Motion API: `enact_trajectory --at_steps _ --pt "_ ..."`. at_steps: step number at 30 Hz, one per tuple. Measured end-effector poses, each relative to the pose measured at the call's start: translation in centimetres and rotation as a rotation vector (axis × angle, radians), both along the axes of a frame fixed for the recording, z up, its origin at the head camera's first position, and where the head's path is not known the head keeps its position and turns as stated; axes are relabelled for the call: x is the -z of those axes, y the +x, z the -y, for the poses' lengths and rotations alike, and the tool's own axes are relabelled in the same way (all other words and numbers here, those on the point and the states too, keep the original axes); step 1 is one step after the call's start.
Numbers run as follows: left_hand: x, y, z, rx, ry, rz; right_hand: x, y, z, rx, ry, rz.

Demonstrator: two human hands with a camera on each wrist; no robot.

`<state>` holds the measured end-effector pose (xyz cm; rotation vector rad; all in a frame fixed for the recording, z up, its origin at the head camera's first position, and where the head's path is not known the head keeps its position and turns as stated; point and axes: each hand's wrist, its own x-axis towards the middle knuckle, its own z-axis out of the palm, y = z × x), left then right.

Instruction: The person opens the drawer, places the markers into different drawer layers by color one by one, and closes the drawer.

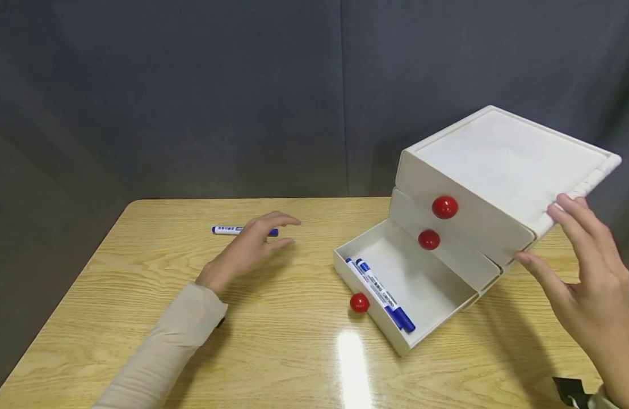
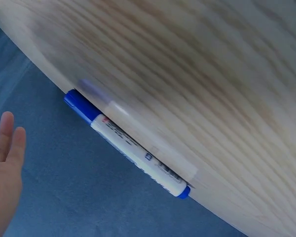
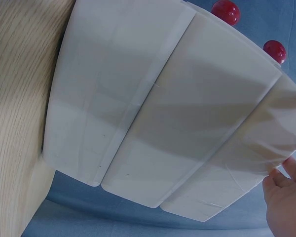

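My left hand (image 1: pixel 245 247) hovers over the table beside a white marker with a blue cap (image 1: pixel 225 230), fingers and thumb extended and apart. It overlaps the marker's middle in the head view; in the left wrist view the marker (image 2: pixel 138 148) shows whole, with the fingers (image 2: pixel 15 143) off to its left. My right hand (image 1: pixel 595 278) rests against a white drawer unit (image 1: pixel 514 162), fingertips on the top rim and thumb at the front corner. Its bottom drawer (image 1: pixel 422 255) is pulled out, with two blue-capped markers (image 1: pixel 383 292) lying along the front wall.
Red round knobs (image 1: pixel 444 207) mark the drawer fronts; the upper two drawers are closed. The open drawer's knob (image 1: pixel 359 303) sticks out toward the table's middle. The wooden table (image 1: pixel 273 341) ends at a dark curtain (image 1: pixel 217 102) behind.
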<state>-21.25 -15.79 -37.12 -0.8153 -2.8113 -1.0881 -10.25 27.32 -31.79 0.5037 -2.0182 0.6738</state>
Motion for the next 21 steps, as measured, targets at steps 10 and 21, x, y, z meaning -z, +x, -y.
enact_trajectory --at_steps 10,21 --pt "0.3 -0.3 1.5 -0.039 -0.047 -0.004 0.1 0.1 -0.1 0.006 0.006 0.006" --pt "0.8 -0.7 3.6 -0.093 -0.099 0.012 0.2 0.0 -0.1 0.017 0.017 0.022"
